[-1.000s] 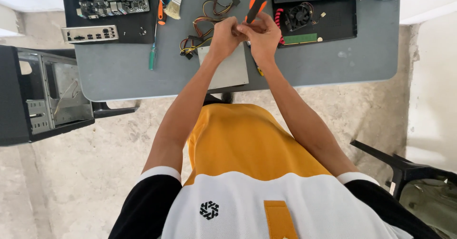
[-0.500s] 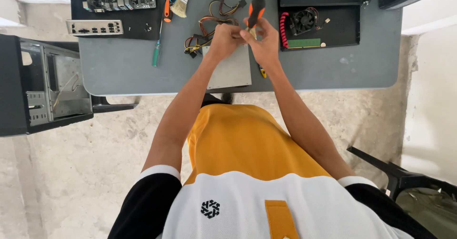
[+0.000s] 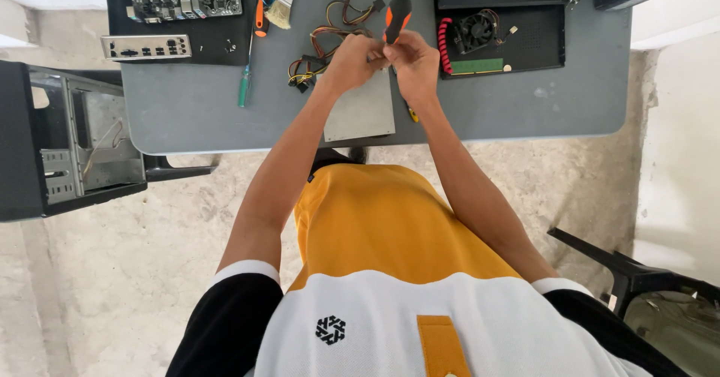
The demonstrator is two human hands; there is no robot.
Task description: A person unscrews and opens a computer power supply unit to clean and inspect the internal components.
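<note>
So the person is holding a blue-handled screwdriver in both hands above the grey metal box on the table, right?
Not quite: the head view shows the screwdriver has an orange and black handle, not blue. The rest holds: left hand and right hand meet on it above the grey metal box on the table.

Orange-and-white shirt, black short sleeves, small black chest emblem

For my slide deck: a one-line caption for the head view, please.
Both hands, left hand and right hand, grip an orange-black screwdriver above a grey metal box.
</note>
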